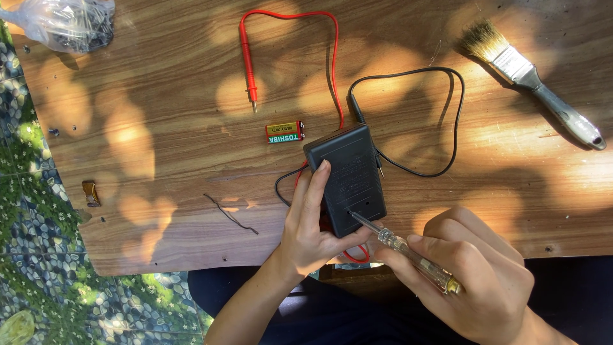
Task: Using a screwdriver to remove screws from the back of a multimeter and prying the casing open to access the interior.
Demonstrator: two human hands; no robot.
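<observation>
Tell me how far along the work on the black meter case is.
Already out: a small battery lies loose on the wooden table. In hand: the left hand steadies the face-down black meter while the right hand sets a clear-handled screwdriver at its back. Left: the back cover is still on.

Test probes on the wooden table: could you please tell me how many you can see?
2. The red probe lies at the upper middle. The black probe lies just above the black meter held by the left hand.
</observation>
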